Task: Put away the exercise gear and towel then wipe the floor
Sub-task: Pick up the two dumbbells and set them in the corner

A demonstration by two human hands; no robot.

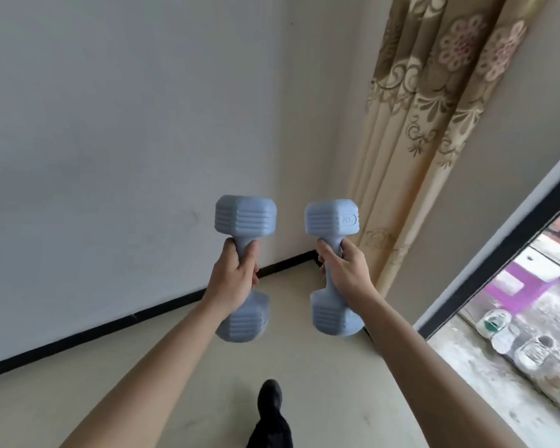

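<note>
Dumbbells in both hands, left hand (pixel 232 279) clamped round the handle of the left dumbbell (pixel 244 268), right hand (pixel 345 273) clamped round the right dumbbell (pixel 333 270), both upright, held side by side above the floor (pixel 175 367) near the room corner, curtain (pixel 417 140) beside

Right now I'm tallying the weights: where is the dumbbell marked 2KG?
In the head view, the 2KG dumbbell is held upright in the right hand, right of centre, beside the other dumbbell and just left of the curtain.
</note>
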